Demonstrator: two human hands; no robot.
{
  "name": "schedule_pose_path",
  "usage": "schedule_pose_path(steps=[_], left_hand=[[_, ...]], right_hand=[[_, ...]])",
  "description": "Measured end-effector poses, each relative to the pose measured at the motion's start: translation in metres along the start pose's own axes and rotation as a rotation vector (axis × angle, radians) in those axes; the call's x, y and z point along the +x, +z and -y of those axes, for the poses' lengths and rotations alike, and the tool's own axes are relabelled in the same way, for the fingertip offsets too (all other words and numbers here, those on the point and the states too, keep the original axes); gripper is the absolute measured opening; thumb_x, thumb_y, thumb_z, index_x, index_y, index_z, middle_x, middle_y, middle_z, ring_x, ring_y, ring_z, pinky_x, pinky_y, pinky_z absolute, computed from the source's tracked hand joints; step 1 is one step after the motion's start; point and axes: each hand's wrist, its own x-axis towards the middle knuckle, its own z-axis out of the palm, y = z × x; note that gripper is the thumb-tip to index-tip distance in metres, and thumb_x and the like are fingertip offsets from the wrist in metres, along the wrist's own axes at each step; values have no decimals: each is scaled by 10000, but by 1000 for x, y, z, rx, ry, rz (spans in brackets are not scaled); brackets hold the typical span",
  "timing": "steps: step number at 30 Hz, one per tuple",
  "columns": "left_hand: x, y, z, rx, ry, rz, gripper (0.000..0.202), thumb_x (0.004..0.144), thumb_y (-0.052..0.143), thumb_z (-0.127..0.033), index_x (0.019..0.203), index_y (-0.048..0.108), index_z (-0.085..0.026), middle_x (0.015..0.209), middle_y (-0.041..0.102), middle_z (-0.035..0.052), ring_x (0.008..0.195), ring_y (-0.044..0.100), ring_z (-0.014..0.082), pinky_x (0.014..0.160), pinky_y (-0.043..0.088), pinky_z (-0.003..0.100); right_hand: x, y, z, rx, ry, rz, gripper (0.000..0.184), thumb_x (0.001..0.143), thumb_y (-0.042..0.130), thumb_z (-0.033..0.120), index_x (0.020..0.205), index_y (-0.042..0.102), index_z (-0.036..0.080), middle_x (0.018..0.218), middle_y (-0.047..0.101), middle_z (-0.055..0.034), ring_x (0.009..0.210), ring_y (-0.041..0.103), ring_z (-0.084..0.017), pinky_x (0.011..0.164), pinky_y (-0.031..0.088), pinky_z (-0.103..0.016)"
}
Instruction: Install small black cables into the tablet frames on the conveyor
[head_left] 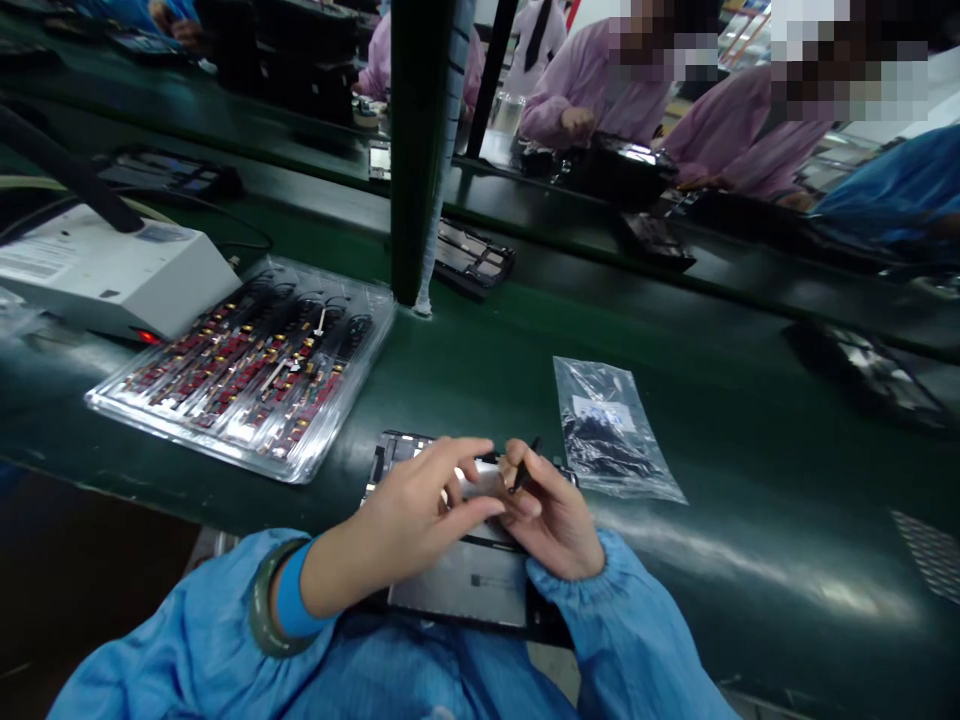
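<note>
My right hand [555,515] pinches a small, slim black piece [526,468] between thumb and fingers; its exact kind cannot be made out. Facing it, my left hand [420,505] has thumb and index finger spread apart, with nothing visible between them. Both hands are over an opened tablet-like device [465,590] with a silvery panel and black frame, lying at the bench's near edge. The hands hide much of its upper middle. Just beyond my right hand lies a clear plastic bag [611,435] of black parts with a white label.
A clear tray [300,465] of small circuit boards lies left, beside a white box [142,270] with a red light. A green post [420,150] rises from the bench [720,400]. Another device frame [472,255] rests behind it. People in pink and blue work across the bench.
</note>
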Motion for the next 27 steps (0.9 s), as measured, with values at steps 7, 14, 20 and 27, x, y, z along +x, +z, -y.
schedule_pose_path(steps=[7, 14, 20, 27], left_hand=[[-9, -46, 25, 610, -98, -180, 271, 930, 472, -334, 1131, 563, -177, 1028, 591, 91, 998, 586, 233, 866, 496, 374], [-13, -98, 52, 985, -240, -465, 360, 889, 509, -408, 1116, 606, -146, 1113, 583, 149, 1087, 531, 309, 961, 428, 464], [-14, -103, 65, 944, -318, -445, 369, 887, 486, -442, 1079, 618, -155, 1086, 605, 131, 1071, 542, 295, 946, 428, 439], [-15, -109, 65, 910, -360, -460, 410, 906, 429, -445, 1104, 613, -137, 1088, 603, 144, 1071, 540, 290, 939, 424, 426]], right_hand=[[15, -11, 13, -522, -241, -251, 358, 656, 804, 417, 709, 537, 185, 515, 618, 23, 405, 535, -94, 416, 439, -189], [28, -19, 2, -804, -293, -363, 363, 716, 730, 496, 737, 530, 194, 529, 614, 18, 420, 587, -137, 433, 478, -235], [29, -22, -3, -967, -305, -384, 319, 763, 678, 507, 751, 534, 223, 557, 631, 13, 492, 644, -184, 519, 525, -293], [25, -21, 1, -757, -317, -420, 388, 706, 734, 529, 762, 517, 212, 539, 624, 25, 439, 619, -163, 444, 523, -258]])
